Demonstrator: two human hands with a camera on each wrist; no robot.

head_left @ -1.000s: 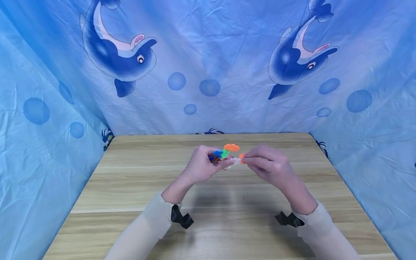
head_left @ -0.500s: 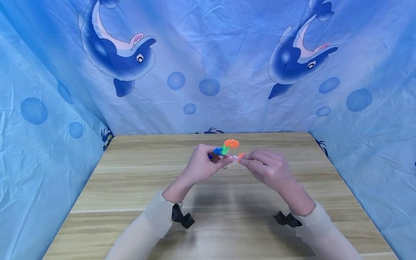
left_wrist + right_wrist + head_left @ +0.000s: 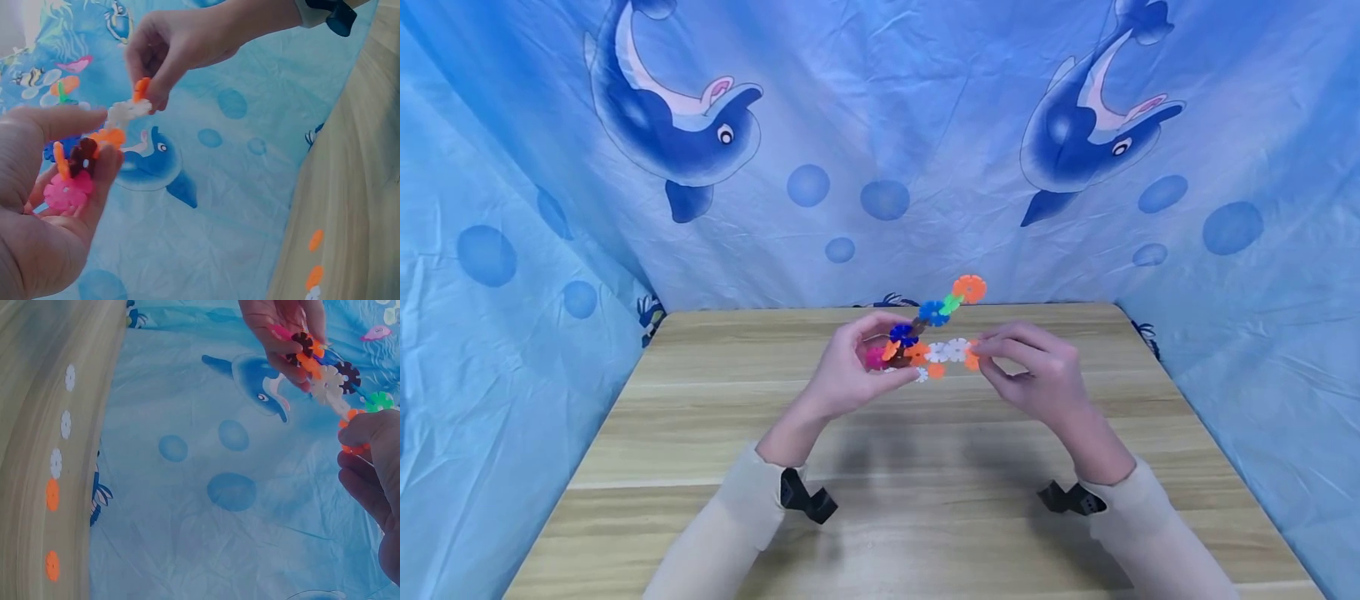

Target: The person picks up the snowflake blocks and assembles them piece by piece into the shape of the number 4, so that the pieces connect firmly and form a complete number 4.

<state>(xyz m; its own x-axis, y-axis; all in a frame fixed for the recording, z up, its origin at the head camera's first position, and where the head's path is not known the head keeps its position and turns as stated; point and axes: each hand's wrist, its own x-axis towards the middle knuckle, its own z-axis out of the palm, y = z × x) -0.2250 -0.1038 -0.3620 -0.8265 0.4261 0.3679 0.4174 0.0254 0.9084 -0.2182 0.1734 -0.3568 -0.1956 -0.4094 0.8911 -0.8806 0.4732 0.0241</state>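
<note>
My left hand (image 3: 842,375) holds a build of interlocking plastic snowflake discs above the table, between thumb and fingers. Near its palm are a pink disc (image 3: 67,192) and a brown disc (image 3: 82,157). One branch runs up and right through a blue disc (image 3: 934,313) and a green disc (image 3: 952,303) to an orange disc (image 3: 970,289) at its tip. A second branch of white discs (image 3: 957,350) stretches toward my right hand (image 3: 1037,371), which pinches the orange end disc (image 3: 973,360) between thumb and fingertips. That disc sits at the end of the white ones, partly covered by the fingers.
Loose white discs (image 3: 65,425) and orange discs (image 3: 52,566) lie in a row on the wooden table (image 3: 700,400), mostly behind the hands in the head view. A blue dolphin-print cloth (image 3: 880,250) hangs around the back and sides.
My left hand has turned the build, so the pink and dark blue discs show and the green-and-orange branch now reaches up and right. My right hand still pinches the orange disc, slightly higher.
</note>
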